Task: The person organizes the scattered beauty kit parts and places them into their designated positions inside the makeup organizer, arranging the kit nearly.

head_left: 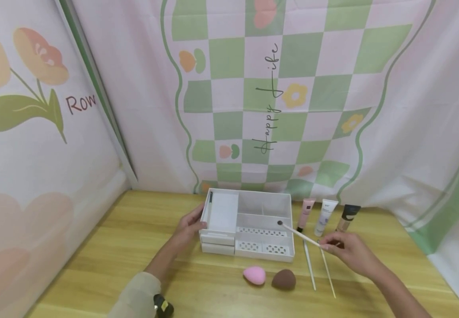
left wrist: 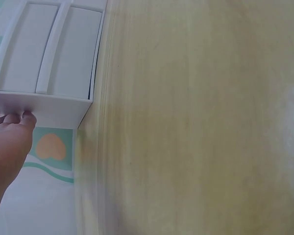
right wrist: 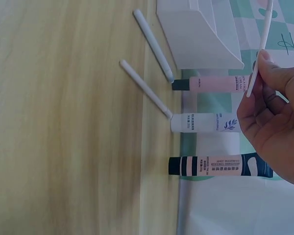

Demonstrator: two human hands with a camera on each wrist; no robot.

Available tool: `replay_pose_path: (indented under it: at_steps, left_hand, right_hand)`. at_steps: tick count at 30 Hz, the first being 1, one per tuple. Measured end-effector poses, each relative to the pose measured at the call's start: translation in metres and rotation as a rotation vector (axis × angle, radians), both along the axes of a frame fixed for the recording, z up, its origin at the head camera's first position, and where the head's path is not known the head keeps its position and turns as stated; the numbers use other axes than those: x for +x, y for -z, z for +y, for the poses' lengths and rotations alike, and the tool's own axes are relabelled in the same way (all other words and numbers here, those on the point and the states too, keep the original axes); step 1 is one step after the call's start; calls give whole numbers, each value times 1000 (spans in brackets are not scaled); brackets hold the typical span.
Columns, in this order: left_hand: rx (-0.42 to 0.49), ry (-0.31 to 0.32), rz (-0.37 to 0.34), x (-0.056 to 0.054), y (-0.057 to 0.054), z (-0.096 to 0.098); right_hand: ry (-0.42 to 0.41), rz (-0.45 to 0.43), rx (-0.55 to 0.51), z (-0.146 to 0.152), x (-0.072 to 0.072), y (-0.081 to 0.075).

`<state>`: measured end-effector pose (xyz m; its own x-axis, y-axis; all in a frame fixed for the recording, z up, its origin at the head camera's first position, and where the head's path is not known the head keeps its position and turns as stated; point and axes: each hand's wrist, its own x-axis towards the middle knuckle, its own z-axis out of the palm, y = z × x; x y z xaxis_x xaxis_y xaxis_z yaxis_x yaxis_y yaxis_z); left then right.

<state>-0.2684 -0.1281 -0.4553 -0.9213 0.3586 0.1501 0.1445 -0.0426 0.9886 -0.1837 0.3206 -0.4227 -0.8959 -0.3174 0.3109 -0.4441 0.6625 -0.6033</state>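
My right hand [head_left: 350, 251] pinches a makeup brush [head_left: 302, 234] near the end of its white handle. The brush's dark tip hangs over the middle compartments of a white cosmetics organizer [head_left: 265, 255]. On the organizer's left, my left hand [head_left: 187, 227] touches the outer side wall. In the left wrist view its fingertips [left wrist: 28, 117] rest against that wall, beside two drawers [left wrist: 71, 51]. Another dark-tipped brush [head_left: 210, 207] lies in the organizer's upper left section. Two more white-handled brushes [right wrist: 153, 45] lie on the table, their handles pointing toward me.
Right of the organizer stand a pink tube [head_left: 305, 214], a white tube [head_left: 325, 216] and a black-and-beige tube [head_left: 348, 216]. In front lie a pink makeup sponge [head_left: 255, 275] and a brown one [head_left: 284, 279]. A patterned curtain [head_left: 263, 97] hangs along the table's back edge.
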Motion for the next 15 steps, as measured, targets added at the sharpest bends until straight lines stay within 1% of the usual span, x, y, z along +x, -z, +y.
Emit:
replay_pose_path:
  at_steps: [4, 7, 10, 12, 15]
  left_hand:
    - [8, 13, 2, 0, 0, 0]
    - [14, 15, 0, 0, 0, 0]
    - [11, 12, 3, 0, 0, 0]
    - [12, 10, 2, 0, 0, 1]
    - [8, 5, 1, 0, 0, 1]
  right_hand:
    - [-4, -13, 12, -6, -6, -4]
    - [-34, 5, 12, -10, -11, -4]
    - [-54, 4, 5, -15, -15, -4]
    - [-53, -2, 3, -20, -16, -4]
    - [-32, -9, 25, -29, -19, -6]
